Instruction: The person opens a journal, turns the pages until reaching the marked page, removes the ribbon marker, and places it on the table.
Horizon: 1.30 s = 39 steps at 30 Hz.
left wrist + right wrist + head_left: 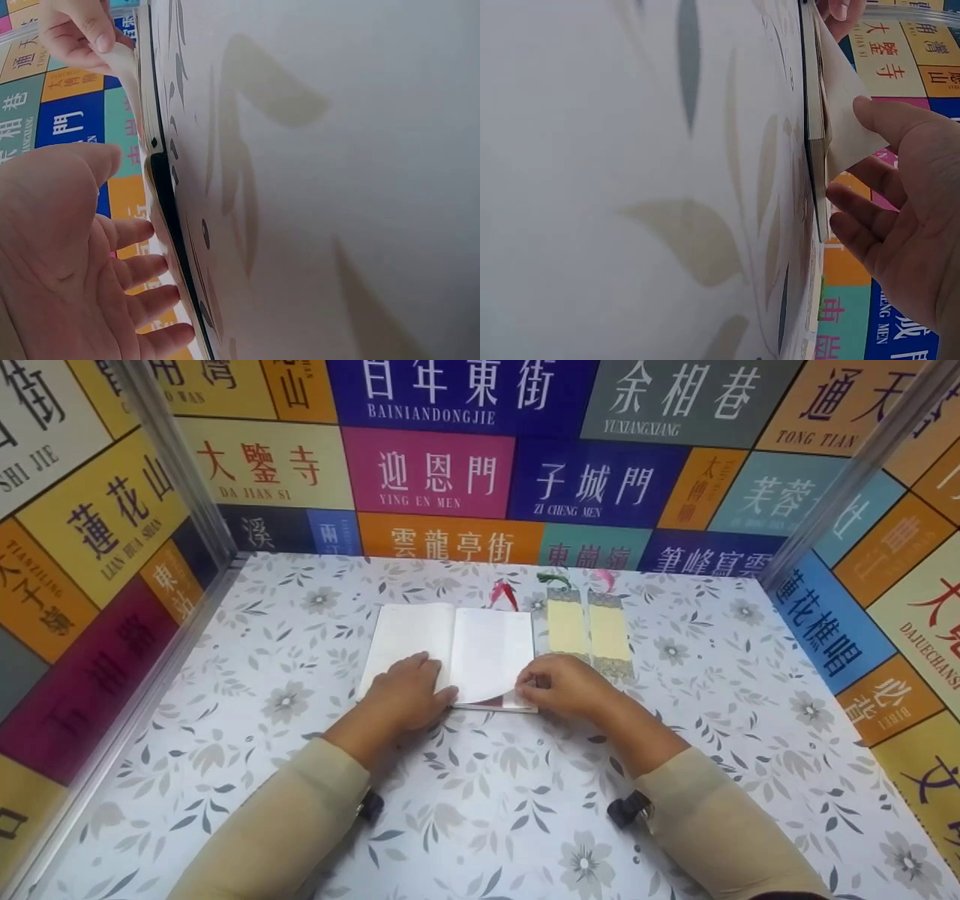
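An open book (411,637) with blank-looking white pages lies flat on the table. My left hand (409,690) rests on its left page, fingers extended, with the thumb near the centre fold. At the lower right corner, my right hand (566,684) pinches a page (847,120) between thumb and fingers and holds the corner raised. A dark red patch (495,701) shows beneath the lifted edge; what it is I cannot tell. A red tassel (504,595) sticks out past the book's top edge.
Right of the book lie two pale yellow bookmarks with patterned grey ends, one (564,622) with a green tassel, the other (608,631) with a pink one. A floral cloth covers the table (480,810). Panels (435,472) with colourful lettered blocks stand around it.
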{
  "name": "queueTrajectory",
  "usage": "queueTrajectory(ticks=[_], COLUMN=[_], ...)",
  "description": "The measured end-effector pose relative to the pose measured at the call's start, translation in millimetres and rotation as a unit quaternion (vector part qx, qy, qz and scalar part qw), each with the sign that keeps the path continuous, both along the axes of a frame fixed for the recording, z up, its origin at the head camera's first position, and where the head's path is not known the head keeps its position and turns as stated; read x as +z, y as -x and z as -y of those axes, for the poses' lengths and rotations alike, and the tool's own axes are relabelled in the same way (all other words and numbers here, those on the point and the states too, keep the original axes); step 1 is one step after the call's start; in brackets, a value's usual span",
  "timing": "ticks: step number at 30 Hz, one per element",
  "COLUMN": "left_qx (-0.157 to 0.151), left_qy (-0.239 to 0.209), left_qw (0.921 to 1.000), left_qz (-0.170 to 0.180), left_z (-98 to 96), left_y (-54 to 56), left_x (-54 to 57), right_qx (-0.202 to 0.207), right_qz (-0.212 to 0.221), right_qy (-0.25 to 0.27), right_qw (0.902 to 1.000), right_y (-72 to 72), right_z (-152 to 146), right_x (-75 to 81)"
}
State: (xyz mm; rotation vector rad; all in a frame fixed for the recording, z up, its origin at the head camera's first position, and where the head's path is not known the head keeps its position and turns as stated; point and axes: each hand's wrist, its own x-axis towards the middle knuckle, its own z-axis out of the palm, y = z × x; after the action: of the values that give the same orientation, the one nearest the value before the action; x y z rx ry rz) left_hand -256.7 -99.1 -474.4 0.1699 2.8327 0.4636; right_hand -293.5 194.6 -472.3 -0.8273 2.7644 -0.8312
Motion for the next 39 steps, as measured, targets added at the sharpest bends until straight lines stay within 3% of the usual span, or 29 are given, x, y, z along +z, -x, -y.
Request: queueTrajectory(ticks=[9,21,29,39], left_qx=[0.007,0.007,0.015,0.031], left_qy=[0.007,0.022,0.01,0.018], left_qw=[0.9999,0.9997,0.9998,0.9993], left_qz=[0.014,0.005,-0.002,0.005], left_z=[-2.5,-5.9,-7.8,-12.5], left_y=[0.2,-0.3,-1.5,-0.5], left_x=[2.2,2.2,4.0,4.1], right_qx=[-0.037,-0.05,-0.043,-0.066], right_qz=[-0.024,-0.025,-0.072,-0.083], right_qy=[0.016,0.029,0.044,0.05], right_qw=[0.9989,0.998,0.9955,0.9931], right_y=[-1.0,-2.4,-5.5,-8.9], right_z=[3,6,12,22], right_x=[3.5,10.5,16.5,26.3])
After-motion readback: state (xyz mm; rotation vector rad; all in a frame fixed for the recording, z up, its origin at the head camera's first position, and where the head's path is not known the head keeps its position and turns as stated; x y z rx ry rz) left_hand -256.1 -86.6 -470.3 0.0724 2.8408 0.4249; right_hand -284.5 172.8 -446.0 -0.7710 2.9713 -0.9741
